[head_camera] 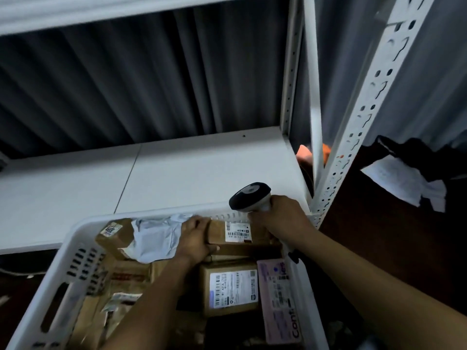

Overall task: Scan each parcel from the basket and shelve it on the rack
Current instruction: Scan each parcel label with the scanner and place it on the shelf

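Below you, the white slotted plastic basket (75, 248) holds brown cardboard parcels. Your left hand (194, 238) clamps the labelled brown cardboard box (237, 233) at its far end; your right hand (280, 218) is closed around the white-and-black handheld scanner (250, 195). Beyond lies the white metal rack shelf (177, 173).

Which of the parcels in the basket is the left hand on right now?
The brown box at the basket's far edge, with the white barcode label on top. The left hand grips its left end; the other parcels lie untouched.
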{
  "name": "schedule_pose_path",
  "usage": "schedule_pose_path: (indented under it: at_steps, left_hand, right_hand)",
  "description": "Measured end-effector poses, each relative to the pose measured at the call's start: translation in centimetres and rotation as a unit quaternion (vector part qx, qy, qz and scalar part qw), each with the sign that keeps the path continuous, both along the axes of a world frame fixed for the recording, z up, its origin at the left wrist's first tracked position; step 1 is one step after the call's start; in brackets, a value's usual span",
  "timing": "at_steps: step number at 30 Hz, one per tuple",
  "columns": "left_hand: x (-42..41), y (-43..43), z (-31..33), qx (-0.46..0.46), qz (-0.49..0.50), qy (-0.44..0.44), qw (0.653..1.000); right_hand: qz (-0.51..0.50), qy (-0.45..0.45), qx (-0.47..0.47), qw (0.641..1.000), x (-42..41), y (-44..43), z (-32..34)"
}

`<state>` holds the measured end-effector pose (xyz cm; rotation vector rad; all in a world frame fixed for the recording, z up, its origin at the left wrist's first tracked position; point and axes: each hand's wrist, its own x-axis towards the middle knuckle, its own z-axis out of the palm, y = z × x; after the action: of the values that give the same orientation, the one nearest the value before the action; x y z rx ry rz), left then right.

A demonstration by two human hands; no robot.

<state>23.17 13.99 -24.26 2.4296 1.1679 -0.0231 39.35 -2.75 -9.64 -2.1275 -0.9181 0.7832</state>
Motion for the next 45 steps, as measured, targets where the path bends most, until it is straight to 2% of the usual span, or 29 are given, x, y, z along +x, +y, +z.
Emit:
schedule_pose_path:
  at_steps: [5,11,15,19,24,30,36,40,45]
  left_hand:
    - [-1.2,0.2,-0.5,-0.002,-0.019,0.003,1.000]
    - [-2.6,-0.8,2.0,0.016,-0.019,-0.010,1.000]
    - [-4.8,-2.6,4.0,-0.046,0.016,-0.091,0.995]
    - [-7.6,-4.4,6.1,-0.115,0.092,-0.187,0.971]
    - [-10.1,-6.5,9.4,-0.152,0.147,-0.296,0.931]
    - [-11.7,-8.8,13.0,-0.163,0.167,-0.364,0.902]
    - [-11.7,-10.2,14.7,-0.194,0.183,-0.402,0.876]
    - [-11.3,-9.9,15.5,-0.164,0.232,-0.442,0.851]
    - [-12.6,-8.1,14.9,-0.119,0.295,-0.465,0.826]
  right_hand:
    - [0.004,-0.010,0.005,1.000,0.9,0.9,0.2]
    - [-0.001,0.014,0.036,0.999,0.4,1.2,0.7]
    - [-0.009,0.028,0.051,0.998,0.1,0.5,1.2]
    - [-0.033,0.039,0.070,0.996,0.0,-0.1,1.2]
    - [-0.024,0.043,0.090,0.995,-0.5,-0.5,1.7]
    - [-0.026,0.173,0.158,0.972,-1.3,-1.5,3.1]
    - [-0.035,0.151,0.225,0.962,-2.3,-1.7,4.5]
    - [0.001,0.076,0.180,0.981,-2.6,-2.0,5.0]
    - [0.079,0.098,0.113,0.986,-3.2,-2.5,5.5]
